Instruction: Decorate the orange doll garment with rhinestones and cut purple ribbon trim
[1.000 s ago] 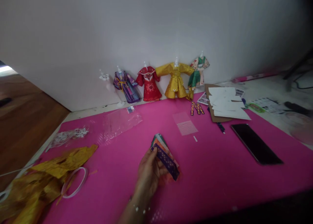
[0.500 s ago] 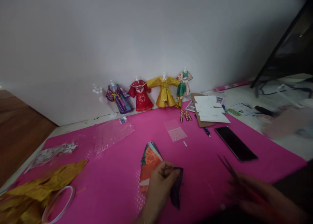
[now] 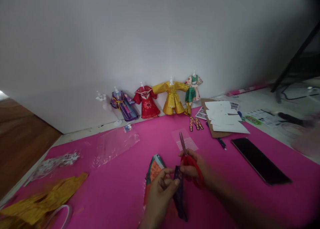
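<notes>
Near the front of the pink mat, my left hand (image 3: 162, 190) pinches a narrow strip of dark purple fabric (image 3: 178, 202) that hangs down toward me. My right hand (image 3: 197, 167) is closed around red-handled scissors (image 3: 184, 145), whose blades point away from me. Its thumb and fingers reach the strip's upper end, touching or very close to it. Partly behind my left hand lies an orange, green and white patterned fabric piece (image 3: 154, 167). Beyond the scissors is a clear sheet of small white dots (image 3: 190, 144).
Several dressed doll forms lean on the wall, including a red dress (image 3: 148, 104) and a yellow robe (image 3: 172, 96). A black phone (image 3: 260, 160) and white papers (image 3: 223, 117) lie right. Left are gold fabric (image 3: 47, 199), a white ring (image 3: 66, 215) and clear plastic bags (image 3: 117, 142).
My right hand has swung in from the right with the scissors and now meets the purple strip beside my left hand. The left hand keeps its pinch. The view has shifted slightly.
</notes>
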Demonstrator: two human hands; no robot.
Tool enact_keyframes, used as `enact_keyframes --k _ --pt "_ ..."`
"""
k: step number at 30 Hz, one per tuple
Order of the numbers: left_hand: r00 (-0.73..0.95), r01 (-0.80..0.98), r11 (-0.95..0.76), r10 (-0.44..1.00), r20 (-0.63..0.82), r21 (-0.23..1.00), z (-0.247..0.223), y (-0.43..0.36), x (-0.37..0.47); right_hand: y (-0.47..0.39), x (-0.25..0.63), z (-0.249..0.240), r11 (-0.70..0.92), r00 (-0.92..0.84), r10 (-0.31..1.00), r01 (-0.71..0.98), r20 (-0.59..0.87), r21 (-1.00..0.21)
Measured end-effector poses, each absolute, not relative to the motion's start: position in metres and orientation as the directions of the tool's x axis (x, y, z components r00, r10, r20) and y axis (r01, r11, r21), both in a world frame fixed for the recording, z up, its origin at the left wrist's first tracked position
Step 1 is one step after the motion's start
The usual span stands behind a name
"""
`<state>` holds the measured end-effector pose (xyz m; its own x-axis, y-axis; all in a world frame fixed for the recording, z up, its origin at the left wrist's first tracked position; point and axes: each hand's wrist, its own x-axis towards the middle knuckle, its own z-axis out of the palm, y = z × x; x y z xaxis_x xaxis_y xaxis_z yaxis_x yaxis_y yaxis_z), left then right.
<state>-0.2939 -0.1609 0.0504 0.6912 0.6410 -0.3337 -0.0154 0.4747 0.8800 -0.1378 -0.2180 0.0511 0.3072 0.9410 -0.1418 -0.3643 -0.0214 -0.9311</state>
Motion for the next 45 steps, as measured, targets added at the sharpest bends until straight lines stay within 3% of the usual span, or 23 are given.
enact_keyframes --k 7,27,37,45 --pt "0.698 0.071 0.581 0.551 -0.457 0.81 0.01 -0.157 -0.303 -0.197 -0.115 0.039 -0.033 0.339 0.926 -0.361 -0.164 -0.932" --pt "0.852 0.3 0.632 0.16 -0.499 0.715 0.041 -0.164 -0.307 -0.203 -0.102 0.032 -0.003 0.489 0.849 -0.372 -0.199 -0.928" --pt "0.877 0.302 0.609 0.124 -0.465 0.733 0.052 -0.165 -0.308 -0.201 -0.104 0.027 0.021 0.425 0.885 -0.447 -0.191 -0.894" --pt "0.887 0.221 0.477 0.265 -0.379 0.851 0.038 -0.165 -0.307 -0.202 -0.106 0.018 0.042 0.373 0.917 -0.436 -0.138 -0.899"
